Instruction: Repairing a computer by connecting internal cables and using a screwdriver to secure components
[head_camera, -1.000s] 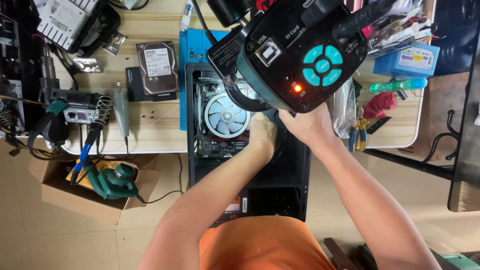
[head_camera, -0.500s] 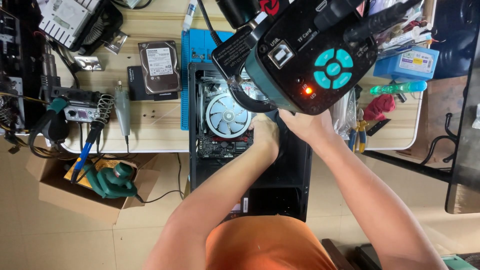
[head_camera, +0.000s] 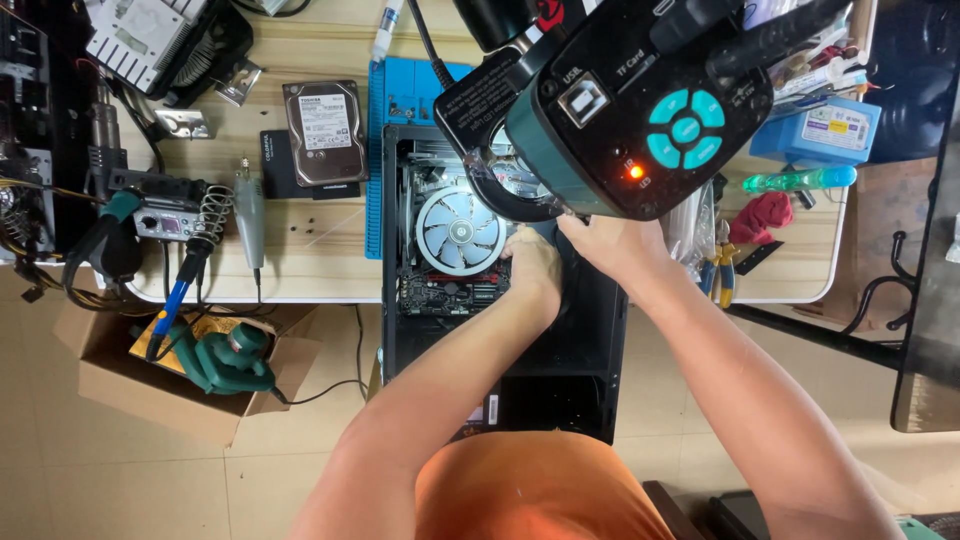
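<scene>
Two hands inside open computer case (head_camera: 590, 400), centre frame. My left hand (head_camera: 535, 268) curled just right of round cooler fan (head_camera: 459, 232), nearer it. Right hand (head_camera: 612, 245) beside, under dark device (head_camera: 640, 110); grip cannot tell. Case long axis runs top-to-bottom.

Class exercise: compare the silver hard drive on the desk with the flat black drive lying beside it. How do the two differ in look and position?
The silver hard drive is bare metal with a large white label; the flat black drive is dark and plain with only small print. The silver hard drive shows whole and looks bigger, and it overlaps the flat black drive, hiding part of it. Both are rectangular, lie flat on the wooden desk, left of the open computer case, and no hand touches either.
</scene>
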